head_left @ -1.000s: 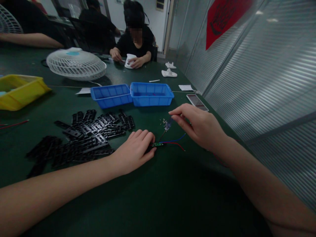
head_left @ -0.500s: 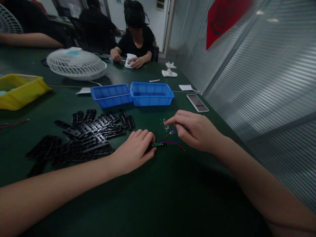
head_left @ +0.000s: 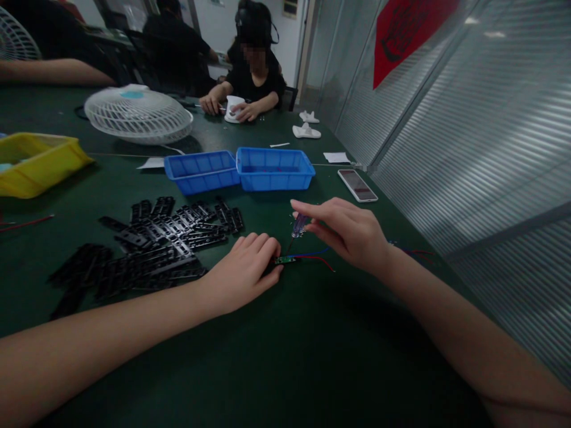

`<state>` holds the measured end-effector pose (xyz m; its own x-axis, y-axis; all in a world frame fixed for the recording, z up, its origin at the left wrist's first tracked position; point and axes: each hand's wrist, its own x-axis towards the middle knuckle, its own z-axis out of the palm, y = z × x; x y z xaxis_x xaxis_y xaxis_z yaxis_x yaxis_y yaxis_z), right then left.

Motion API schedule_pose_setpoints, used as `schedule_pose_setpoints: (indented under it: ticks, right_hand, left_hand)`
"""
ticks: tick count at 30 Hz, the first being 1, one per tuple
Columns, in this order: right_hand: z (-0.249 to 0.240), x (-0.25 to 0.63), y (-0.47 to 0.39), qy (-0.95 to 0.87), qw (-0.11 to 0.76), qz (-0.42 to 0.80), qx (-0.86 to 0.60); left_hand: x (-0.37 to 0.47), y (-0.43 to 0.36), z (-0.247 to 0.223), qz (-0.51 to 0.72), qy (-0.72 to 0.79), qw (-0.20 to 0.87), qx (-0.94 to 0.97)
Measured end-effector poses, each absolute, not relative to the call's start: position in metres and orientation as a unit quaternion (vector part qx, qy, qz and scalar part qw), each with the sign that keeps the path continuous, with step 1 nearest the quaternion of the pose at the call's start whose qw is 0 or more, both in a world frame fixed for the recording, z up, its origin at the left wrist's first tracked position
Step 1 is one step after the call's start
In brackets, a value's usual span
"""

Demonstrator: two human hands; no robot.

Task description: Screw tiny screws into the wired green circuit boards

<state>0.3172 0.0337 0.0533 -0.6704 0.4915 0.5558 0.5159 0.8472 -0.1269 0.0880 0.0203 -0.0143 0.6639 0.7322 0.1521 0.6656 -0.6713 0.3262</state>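
Observation:
My left hand (head_left: 250,270) is closed on a small green circuit board (head_left: 285,260), which sits low over the table with a red wire (head_left: 319,258) and a blue wire (head_left: 312,254) running off to the right. Between the fingers of my right hand (head_left: 350,232) is a screwdriver (head_left: 298,226) with a clear purplish handle. Its shaft slants down to the board; whether the tip touches it I cannot tell. Small screws (head_left: 303,232) lie behind the screwdriver, partly hidden by it and my fingers. Left of my left hand spreads a pile of black plastic strips (head_left: 165,238).
Two blue bins (head_left: 275,178) stand beyond the pile, with a phone (head_left: 357,185) to their right. At the left are a yellow bin (head_left: 44,169) and a white fan cage (head_left: 138,116). Across the table, a person (head_left: 256,77) works on a white part (head_left: 234,109).
My right hand has tilted the screwdriver more upright and brought its shaft over the circuit board. My left hand stays in place. The person opposite has shifted slightly right.

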Motion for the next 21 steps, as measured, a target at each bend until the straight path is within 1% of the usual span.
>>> schedule_pose_setpoints:
  ticks: [5, 10, 15, 21]
  right_hand:
    - [0.060, 0.318, 0.036, -0.898, 0.331, -0.017, -0.290]
    - [0.068, 0.320, 0.036, -0.897, 0.317, -0.019, -0.308]
    - [0.071, 0.318, 0.034, -0.897, 0.271, -0.045, -0.346]
    - [0.072, 0.315, 0.028, -0.885, 0.157, -0.066, -0.432]
  left_hand:
    - [0.088, 0.020, -0.014, 0.137, 0.387, 0.120, 0.904]
    - [0.088, 0.020, -0.015, 0.140, 0.387, 0.119, 0.903]
    - [0.088, 0.019, -0.014, 0.136, 0.387, 0.126, 0.903]
    - [0.088, 0.020, -0.014, 0.133, 0.387, 0.127, 0.903]
